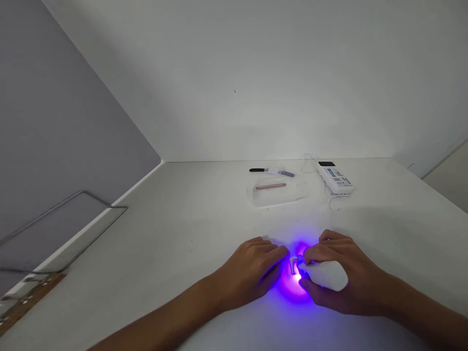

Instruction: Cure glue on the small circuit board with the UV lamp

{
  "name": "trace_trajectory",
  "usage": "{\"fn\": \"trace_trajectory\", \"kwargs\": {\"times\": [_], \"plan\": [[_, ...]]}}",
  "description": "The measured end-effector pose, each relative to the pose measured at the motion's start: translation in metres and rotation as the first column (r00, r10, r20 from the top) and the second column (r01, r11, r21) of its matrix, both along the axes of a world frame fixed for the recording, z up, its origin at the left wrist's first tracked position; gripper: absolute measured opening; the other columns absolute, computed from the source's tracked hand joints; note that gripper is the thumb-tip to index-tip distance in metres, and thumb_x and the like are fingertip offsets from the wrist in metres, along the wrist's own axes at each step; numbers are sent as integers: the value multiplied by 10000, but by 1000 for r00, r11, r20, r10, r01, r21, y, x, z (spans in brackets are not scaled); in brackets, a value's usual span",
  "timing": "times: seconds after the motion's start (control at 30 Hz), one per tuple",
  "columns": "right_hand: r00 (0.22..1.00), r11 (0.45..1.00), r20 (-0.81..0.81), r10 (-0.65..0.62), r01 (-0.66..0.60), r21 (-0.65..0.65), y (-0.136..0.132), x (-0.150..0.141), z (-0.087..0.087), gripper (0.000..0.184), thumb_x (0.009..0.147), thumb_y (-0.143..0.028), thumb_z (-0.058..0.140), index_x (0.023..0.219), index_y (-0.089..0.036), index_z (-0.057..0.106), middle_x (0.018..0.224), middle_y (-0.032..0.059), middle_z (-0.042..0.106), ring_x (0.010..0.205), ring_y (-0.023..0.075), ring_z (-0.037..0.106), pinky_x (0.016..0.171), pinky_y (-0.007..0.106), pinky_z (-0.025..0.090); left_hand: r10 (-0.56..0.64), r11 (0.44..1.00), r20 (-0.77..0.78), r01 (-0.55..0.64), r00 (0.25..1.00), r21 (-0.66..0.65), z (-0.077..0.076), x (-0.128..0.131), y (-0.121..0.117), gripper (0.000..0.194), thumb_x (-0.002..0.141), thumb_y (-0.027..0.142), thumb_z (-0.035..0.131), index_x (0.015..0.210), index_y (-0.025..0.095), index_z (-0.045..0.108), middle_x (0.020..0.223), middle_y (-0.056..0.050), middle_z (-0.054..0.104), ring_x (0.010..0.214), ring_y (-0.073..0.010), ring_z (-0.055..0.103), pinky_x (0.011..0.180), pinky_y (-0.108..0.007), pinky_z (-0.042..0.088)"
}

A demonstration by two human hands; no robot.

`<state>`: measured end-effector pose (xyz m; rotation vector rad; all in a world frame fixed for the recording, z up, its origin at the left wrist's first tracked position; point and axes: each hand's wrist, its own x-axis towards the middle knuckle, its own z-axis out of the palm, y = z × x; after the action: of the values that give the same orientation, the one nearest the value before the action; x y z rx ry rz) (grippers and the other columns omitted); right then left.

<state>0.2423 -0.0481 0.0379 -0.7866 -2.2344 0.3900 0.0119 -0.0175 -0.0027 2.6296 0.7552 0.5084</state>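
Observation:
My right hand (pixel 343 273) is closed around a white handheld UV lamp (pixel 327 275), its rounded end pointing toward me. Violet light (pixel 295 287) spills from the lamp onto the white tabletop between my hands. A small pale piece (pixel 293 264) shows in the glow at the lamp's tip; its kind cannot be made out. To the left, my left hand (pixel 256 268) rests on the table with its fingers curled together, the fingertips at the edge of the light. Whatever those fingers may hold is hidden.
Beyond my hands, a pink pen-like stick (pixel 270 186) lies in a clear plastic tray (pixel 278 203). Behind it is a slim black-ended tool (pixel 258 170). A white device with a dark screen (pixel 335 178) and cable lies right. A wire frame (pixel 95 233) stands left.

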Motion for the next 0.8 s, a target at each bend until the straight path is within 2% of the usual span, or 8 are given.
{"fn": "trace_trajectory", "kwargs": {"times": [0.53, 0.8], "plan": [[1000, 999, 0, 6, -6, 43, 0, 0, 1, 160, 894, -150, 675, 992, -225, 573, 746, -11, 776, 562, 128, 678, 666, 303, 503, 2, 1000, 5, -1, 1000, -27, 3, 0, 0, 231, 1016, 136, 409, 935, 179, 620, 713, -2, 658, 571, -165, 558, 624, -310, 418], [1000, 1000, 23, 14, -14, -2, 0, 1, 3, 116, 893, -155, 665, 969, -219, 607, 753, -3, 771, 569, 128, 663, 645, 297, 496, 1, 999, 10, -1, 1000, -32, 3, 0, 1, 224, 1022, 149, 409, 929, 182, 610, 704, 2, 647, 567, -159, 549, 628, -298, 401]]}}
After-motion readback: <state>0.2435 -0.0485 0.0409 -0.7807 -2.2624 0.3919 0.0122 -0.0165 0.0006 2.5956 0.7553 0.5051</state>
